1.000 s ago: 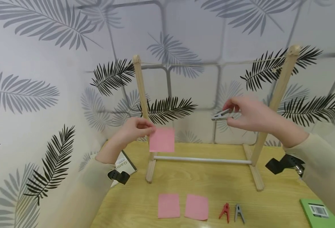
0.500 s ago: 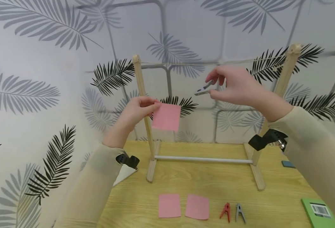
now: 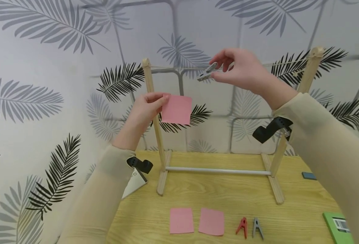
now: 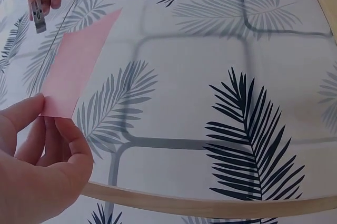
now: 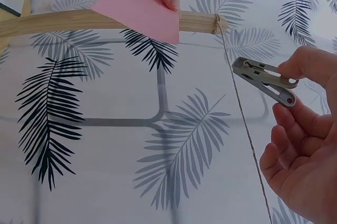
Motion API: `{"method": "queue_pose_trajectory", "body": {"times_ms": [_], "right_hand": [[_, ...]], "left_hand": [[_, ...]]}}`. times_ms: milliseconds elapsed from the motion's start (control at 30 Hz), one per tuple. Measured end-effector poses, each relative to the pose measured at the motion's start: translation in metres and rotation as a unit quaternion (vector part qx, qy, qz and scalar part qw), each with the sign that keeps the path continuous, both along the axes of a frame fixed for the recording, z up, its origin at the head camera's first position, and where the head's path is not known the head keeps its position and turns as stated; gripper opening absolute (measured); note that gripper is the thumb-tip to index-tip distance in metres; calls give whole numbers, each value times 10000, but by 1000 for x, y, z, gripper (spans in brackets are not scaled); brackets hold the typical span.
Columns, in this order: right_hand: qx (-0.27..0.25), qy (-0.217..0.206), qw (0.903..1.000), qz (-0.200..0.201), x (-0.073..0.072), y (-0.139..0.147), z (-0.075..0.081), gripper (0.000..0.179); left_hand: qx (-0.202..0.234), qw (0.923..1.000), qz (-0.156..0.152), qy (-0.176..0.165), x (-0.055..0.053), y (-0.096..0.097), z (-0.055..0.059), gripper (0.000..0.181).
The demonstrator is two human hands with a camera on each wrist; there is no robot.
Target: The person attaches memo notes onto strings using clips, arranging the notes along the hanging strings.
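In the head view, the left hand [image 3: 150, 105] pinches a plain pink square sheet [image 3: 177, 109] by its upper-left corner, raised above the bench [image 3: 216, 193] and below the cord [image 3: 179, 68]. The right hand [image 3: 238, 67] pinches a grey clothespin [image 3: 208, 72] near the cord.

The left wrist view shows the sheet slanting and foreshortened, thumb and fingers together at its edge.

In the right wrist view, the clothespin's handles stand apart between thumb and fingertip, a round hole in one end.

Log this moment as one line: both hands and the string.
Left hand: pinches pink square | Right hand: pinches gray clothespin | String: stretched between wooden posts
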State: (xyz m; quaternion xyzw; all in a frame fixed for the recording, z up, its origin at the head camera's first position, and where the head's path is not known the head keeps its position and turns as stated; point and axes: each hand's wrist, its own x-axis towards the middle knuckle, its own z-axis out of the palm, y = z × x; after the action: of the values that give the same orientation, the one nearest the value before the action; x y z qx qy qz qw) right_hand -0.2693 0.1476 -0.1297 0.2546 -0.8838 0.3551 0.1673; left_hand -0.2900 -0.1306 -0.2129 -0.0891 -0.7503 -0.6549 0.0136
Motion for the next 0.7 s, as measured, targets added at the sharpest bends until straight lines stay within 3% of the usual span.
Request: {"method": "queue_pose_trajectory", "body": {"times_ms": [267, 700], "right_hand": [[-1079, -591, 9924, 90, -17, -6, 5, 35], [-1687, -761, 9826, 168, -28, -34, 13, 46]], "left_hand": [[507, 9981, -79, 352, -4, 7, 6, 33], [1647, 9853, -48, 462, -14, 17, 9, 35]]}}
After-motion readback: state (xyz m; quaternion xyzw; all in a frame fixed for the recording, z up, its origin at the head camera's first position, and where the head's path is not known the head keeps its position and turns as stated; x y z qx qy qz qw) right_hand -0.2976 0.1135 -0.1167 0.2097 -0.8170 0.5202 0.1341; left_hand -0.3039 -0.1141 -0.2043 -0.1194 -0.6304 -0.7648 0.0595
